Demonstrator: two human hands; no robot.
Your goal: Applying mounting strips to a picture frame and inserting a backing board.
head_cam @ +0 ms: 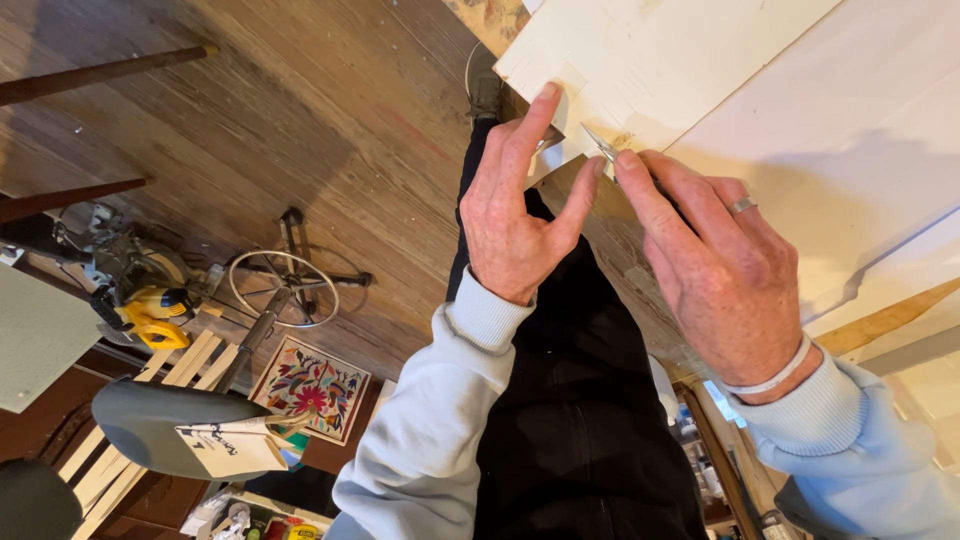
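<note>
My left hand [510,220] rests its forefinger tip on the corner of a cream-white board [650,60], with the thumb spread out towards the right. My right hand [725,275], wearing a ring and a white wristband, grips a small thin-bladed knife [600,142]. The blade's tip meets the board's edge between the two hands, while my fingers hide the handle. A larger white panel [860,120] lies beside the board.
Below are my black trousers [580,400] and a shoe [485,90] on a wooden plank floor [330,110]. At the left stand a yellow power saw [145,310], a metal wheel [285,288], a grey stool seat [160,420] and a colourful flowered picture [312,388].
</note>
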